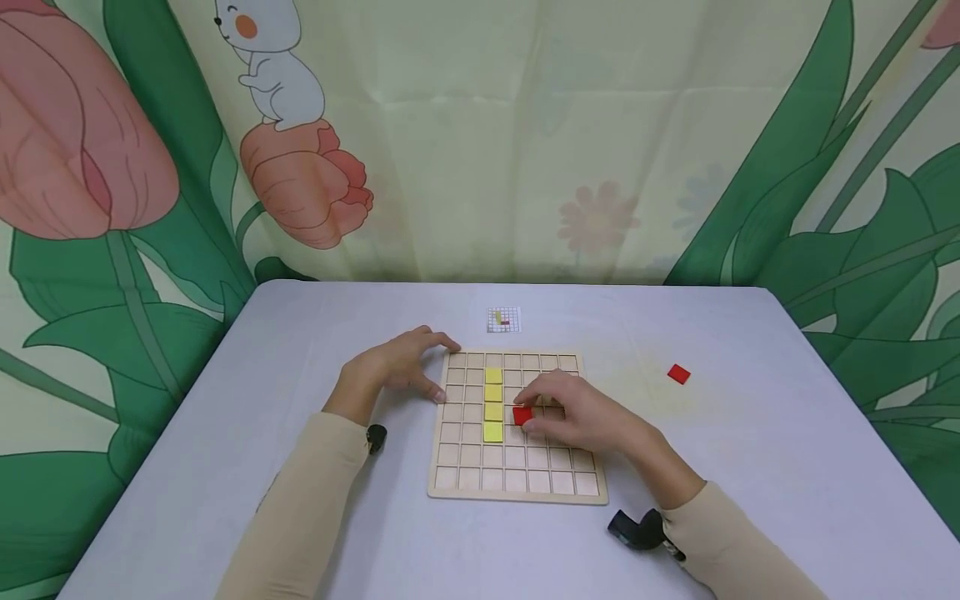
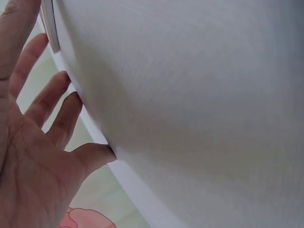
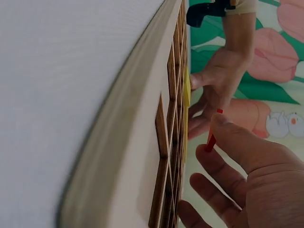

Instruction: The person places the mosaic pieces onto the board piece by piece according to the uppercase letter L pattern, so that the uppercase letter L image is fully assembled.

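A wooden grid board (image 1: pixel 515 481) lies on the table, with a column of several yellow square tiles (image 1: pixel 492 412) set in its cells. My right hand (image 1: pixel 585 412) pinches a red square tile (image 1: pixel 522 416) between thumb and forefinger, just right of the yellow column. In the right wrist view this red tile (image 3: pixel 211 140) is seen edge-on, held off the board's surface. Spread loosely, the fingers of my left hand (image 1: pixel 397 364) touch the board's left edge near its far corner. The left wrist view shows that hand (image 2: pixel 40 166) with only a corner of the board.
Another red tile (image 1: pixel 678 374) lies on the white table (image 1: pixel 720 450), right of the board. Beyond the board's far edge sits a small printed grid card (image 1: pixel 503 320) with a yellow and red pattern. A curtain (image 1: pixel 465 167) printed with flowers hangs behind the table.
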{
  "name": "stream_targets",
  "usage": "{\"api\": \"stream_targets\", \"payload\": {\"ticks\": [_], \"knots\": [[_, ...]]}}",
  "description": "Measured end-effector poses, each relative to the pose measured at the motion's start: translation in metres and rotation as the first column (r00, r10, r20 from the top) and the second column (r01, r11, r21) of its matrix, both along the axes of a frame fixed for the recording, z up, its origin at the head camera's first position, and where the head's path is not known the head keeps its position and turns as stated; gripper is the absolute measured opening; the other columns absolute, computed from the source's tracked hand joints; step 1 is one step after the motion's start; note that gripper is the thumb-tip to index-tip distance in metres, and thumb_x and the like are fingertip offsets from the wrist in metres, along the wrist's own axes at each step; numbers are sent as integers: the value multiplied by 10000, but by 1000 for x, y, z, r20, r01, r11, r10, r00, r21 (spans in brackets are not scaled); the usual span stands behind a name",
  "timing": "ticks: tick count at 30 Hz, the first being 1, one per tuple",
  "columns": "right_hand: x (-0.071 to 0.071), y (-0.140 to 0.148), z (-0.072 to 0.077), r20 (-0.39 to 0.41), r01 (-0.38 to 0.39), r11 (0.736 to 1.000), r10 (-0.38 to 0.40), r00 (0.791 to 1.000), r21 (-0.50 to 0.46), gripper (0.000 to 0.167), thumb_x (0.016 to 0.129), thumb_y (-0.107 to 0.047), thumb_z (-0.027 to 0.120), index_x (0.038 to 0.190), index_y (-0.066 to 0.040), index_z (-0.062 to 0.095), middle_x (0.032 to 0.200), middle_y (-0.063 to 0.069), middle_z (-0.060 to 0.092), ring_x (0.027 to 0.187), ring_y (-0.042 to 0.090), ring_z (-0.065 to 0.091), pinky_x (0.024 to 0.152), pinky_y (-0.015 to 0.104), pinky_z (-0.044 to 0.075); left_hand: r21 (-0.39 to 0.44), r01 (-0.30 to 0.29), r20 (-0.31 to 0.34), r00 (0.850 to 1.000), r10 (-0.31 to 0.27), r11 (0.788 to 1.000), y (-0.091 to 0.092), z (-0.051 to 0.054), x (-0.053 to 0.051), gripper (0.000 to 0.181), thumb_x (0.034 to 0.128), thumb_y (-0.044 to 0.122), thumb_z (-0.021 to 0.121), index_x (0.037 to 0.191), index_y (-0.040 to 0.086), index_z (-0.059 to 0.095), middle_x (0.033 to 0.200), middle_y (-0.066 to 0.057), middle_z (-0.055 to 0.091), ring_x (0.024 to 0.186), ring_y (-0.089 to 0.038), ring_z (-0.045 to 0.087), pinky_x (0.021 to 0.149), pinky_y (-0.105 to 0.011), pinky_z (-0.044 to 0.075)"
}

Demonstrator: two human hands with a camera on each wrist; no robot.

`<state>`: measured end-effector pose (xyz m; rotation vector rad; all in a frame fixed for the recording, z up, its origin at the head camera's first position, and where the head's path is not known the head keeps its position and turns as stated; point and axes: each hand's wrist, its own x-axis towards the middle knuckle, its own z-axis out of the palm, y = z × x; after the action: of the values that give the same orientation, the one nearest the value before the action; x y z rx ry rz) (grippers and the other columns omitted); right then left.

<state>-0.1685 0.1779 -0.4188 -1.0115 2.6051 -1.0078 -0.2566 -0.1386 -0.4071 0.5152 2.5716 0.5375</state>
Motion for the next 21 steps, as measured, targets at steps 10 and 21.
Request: {"api": "stream_targets", "payload": {"ticks": [10,21], "knots": [[2,-9,-6,-39,-35,999,35,999,11,302,929,-265,781,1212,-189,710,1101,-152,679,1051,131,574,940,363,479,-18,-13,-6,1000,13,1000,0,-2,0,880,679,438,950,1450,382,530,1501,-22,441,1407,-294,415,1143,-568,362],[4,-12,-8,-66,-47,996,52,996,72,302,908,-325,801,1187,-241,725,1161,-166,699,1102,87,562,960,351,466,-16,-14,-17,1000,13,1000,0,-2,0,889,668,444,955,1450,380,535,1506,-24,441,1409,-290,414,1145,-561,364]]}}
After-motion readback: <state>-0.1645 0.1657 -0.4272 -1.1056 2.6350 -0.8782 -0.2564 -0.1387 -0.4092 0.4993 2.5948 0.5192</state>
